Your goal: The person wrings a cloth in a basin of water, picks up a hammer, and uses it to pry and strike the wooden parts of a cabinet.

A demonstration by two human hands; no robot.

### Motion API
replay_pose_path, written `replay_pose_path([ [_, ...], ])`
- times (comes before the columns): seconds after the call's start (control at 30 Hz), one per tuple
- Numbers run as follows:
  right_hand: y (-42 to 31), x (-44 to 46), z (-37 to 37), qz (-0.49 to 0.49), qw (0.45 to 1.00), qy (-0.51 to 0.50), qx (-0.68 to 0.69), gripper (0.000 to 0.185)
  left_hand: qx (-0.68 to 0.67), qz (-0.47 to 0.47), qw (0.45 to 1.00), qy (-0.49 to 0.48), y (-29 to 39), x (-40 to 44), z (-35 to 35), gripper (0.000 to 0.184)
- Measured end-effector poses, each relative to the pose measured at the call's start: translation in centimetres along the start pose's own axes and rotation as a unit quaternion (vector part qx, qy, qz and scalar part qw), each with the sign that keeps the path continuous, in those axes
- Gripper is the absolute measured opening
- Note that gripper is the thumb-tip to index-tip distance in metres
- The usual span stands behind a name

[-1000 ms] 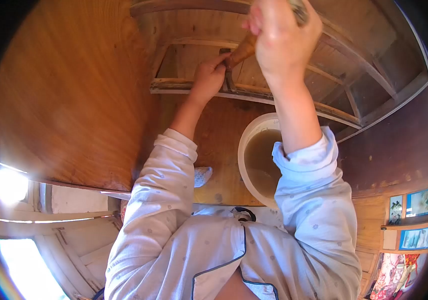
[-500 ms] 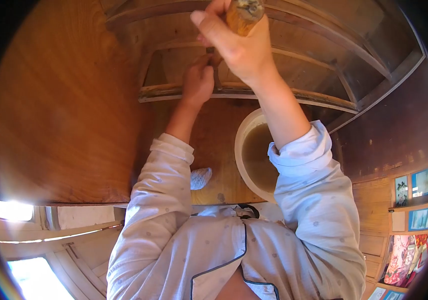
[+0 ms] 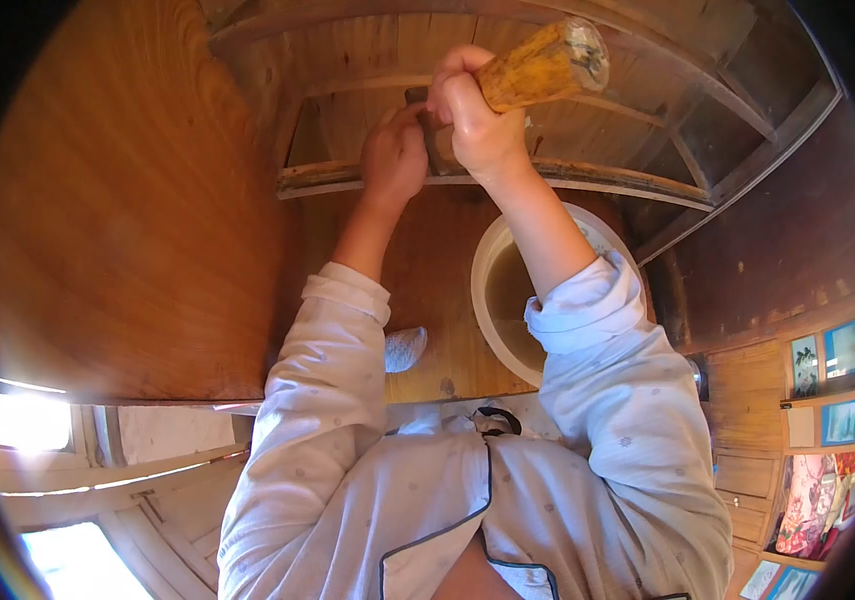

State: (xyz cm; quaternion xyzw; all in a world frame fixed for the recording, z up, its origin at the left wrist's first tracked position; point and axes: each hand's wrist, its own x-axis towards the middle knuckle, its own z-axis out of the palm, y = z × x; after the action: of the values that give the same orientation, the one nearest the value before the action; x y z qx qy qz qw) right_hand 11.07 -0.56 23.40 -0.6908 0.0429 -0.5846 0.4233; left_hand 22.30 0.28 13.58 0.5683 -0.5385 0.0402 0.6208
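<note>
The right hand (image 3: 485, 130) has come down beside the left hand (image 3: 395, 160), and stays wrapped round a thick wooden handle (image 3: 533, 72) now slanting rightward above the slatted frame (image 3: 628, 183). The left hand's fingers are at its dark, narrow head (image 3: 436, 158), their grip unclear; the handle's yellow-brown, rounded shaft ends in rough, pale, cracked grain.

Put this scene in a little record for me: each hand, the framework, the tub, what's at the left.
right hand: gripping a thick wooden handle
left hand: beside a narrow dark piece; grip unclear
framework: wooden, ribbed, beyond the tub
tub: white, holding murky brown liquid
at left: large wooden panel
</note>
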Motion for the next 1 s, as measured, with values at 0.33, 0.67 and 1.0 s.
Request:
replay_pose_path([
  [0.33, -0.9, -0.5, 2.2, 0.006, 0.996, 0.03, -0.08, 0.013, 0.004, 0.02, 0.999, 0.026, -0.3, -0.1, 0.6, 0.028],
  [0.67, -0.3, 1.4, 1.5, 0.039, 0.998, 0.044, -0.015, 0.019, -0.068, 0.09, 0.994, -0.014, -0.6, -0.2, -0.4, 0.027],
  [1.0, -4.8, -2.1, 0.8, -0.027, 0.999, 0.018, -0.016, 0.016, -0.1, 0.066, 0.993, -0.005, -1.6, 0.0, 0.7, 0.04],
])
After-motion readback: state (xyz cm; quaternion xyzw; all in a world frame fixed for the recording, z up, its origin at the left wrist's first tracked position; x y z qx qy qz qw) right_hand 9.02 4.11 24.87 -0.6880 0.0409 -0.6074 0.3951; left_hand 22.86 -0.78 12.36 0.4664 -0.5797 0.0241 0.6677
